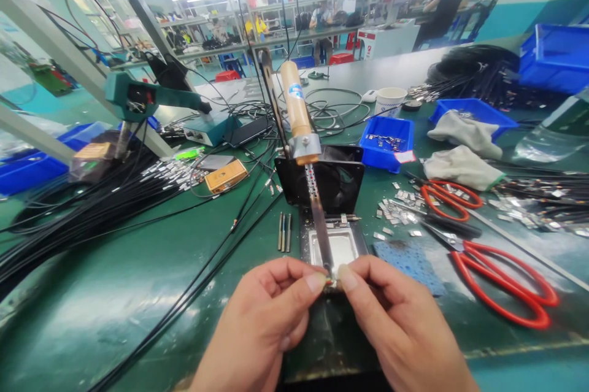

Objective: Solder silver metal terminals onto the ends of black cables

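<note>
My left hand pinches the end of thin coloured wires between thumb and forefinger. Facing it, my right hand has its thumb and forefinger pressed together on something tiny, mostly hidden by the fingertips. Both pinches meet just beneath the tip of a soldering iron, which is fixed tip-down with its wooden handle upward. Behind the fingertips lies a shallow metal tray on a dark base. A black fan stands behind the tray.
Red-handled scissors, a blue sponge and scattered metal connectors lie right. A blue bin and gloves sit farther back. Black cables cover the left, near a yellow box. A person is in the background.
</note>
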{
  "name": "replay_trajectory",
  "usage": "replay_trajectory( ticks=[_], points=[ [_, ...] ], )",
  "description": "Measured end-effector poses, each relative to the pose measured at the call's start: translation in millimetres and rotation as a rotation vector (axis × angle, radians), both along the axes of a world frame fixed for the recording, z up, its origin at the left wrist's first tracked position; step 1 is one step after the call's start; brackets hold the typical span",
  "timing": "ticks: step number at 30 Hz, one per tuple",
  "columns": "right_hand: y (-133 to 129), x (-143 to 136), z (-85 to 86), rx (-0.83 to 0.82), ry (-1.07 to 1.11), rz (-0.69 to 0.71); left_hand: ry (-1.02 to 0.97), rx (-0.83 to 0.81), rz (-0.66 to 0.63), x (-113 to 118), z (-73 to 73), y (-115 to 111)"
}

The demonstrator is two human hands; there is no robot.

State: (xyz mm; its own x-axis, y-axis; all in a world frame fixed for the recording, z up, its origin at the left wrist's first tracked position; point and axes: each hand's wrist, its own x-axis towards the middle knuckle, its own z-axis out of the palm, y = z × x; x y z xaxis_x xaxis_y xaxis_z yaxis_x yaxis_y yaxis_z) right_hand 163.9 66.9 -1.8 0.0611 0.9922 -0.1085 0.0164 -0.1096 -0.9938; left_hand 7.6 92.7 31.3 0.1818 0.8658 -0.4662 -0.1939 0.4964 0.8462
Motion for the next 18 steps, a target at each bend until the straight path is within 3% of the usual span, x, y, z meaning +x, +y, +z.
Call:
replay_trajectory(
  ticks=[18],
  points=[
    [-0.8,0.4,-0.6,0.013,-0.013,0.004,-0.035,-0.003,-0.018,-1.1,-2.9,-0.2]
  ],
)
